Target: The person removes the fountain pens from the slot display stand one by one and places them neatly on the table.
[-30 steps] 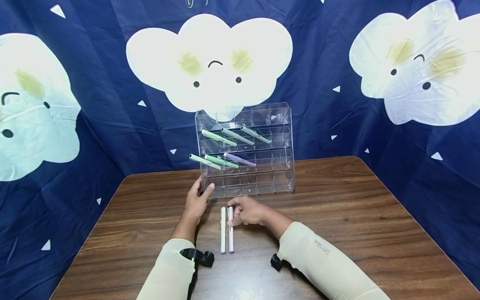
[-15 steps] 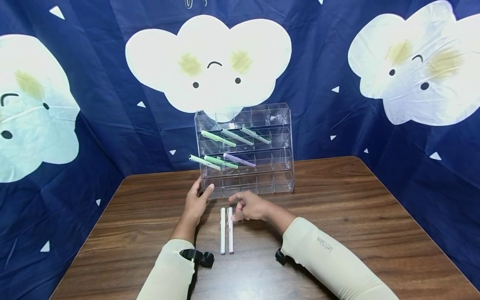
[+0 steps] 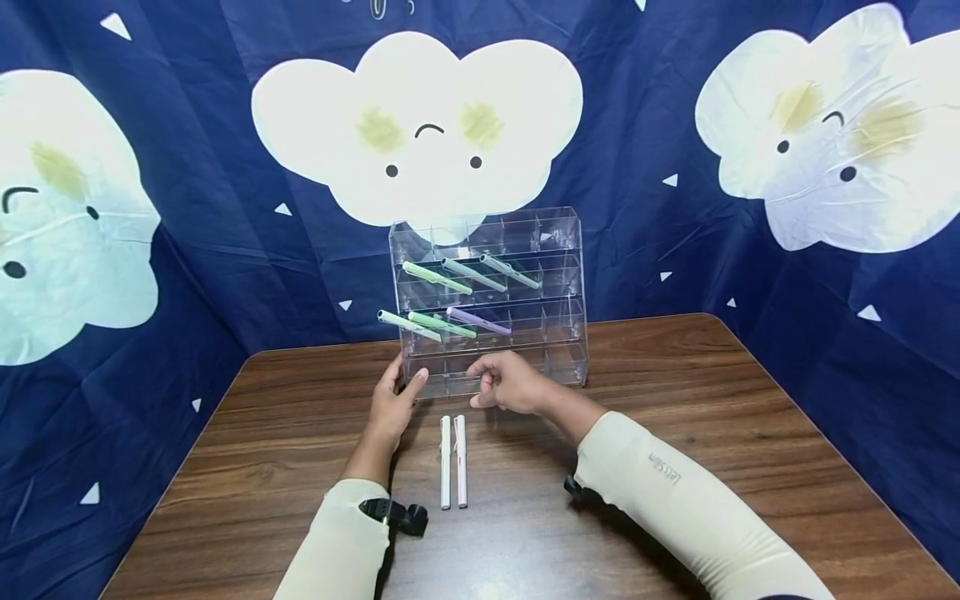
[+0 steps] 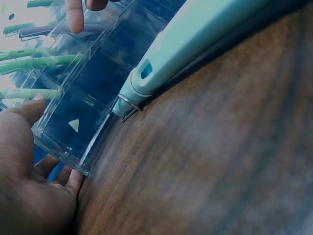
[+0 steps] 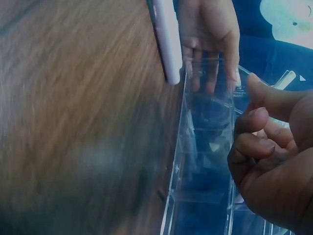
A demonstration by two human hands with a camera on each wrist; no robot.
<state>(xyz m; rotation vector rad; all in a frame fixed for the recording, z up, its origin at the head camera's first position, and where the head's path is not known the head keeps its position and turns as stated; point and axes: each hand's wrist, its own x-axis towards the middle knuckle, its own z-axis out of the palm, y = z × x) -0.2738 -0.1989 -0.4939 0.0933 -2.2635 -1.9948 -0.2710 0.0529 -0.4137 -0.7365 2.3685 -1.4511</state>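
A clear acrylic pen rack (image 3: 564, 292) stands at the back of the table. My left hand (image 3: 390, 410) holds its lower left corner, the thumb in front and the fingers around the side. My right hand (image 3: 512, 383) hovers before the rack's lowest tier, fingers loosely bent with nothing between them. Two capped pens lie side by side on the table: a pale bluish pen (image 3: 446, 462) and a pale pink pen (image 3: 461, 462). On the rack rest a light green pen (image 3: 437, 277), two grey-green pens, a whitish pen (image 3: 408, 324), a green pen (image 3: 442, 323) and a purple pen (image 3: 478, 320).
The brown wooden table (image 3: 675, 417) extends to both sides of the rack. Behind it hangs a dark blue cloth (image 3: 637, 167) with white clouds. Each forearm wears a pale sleeve and a black wrist camera.
My right hand has drawn away from the pale pink pen, up and to the right toward the rack, holding nothing. The left hand, rack and both table pens stay put.
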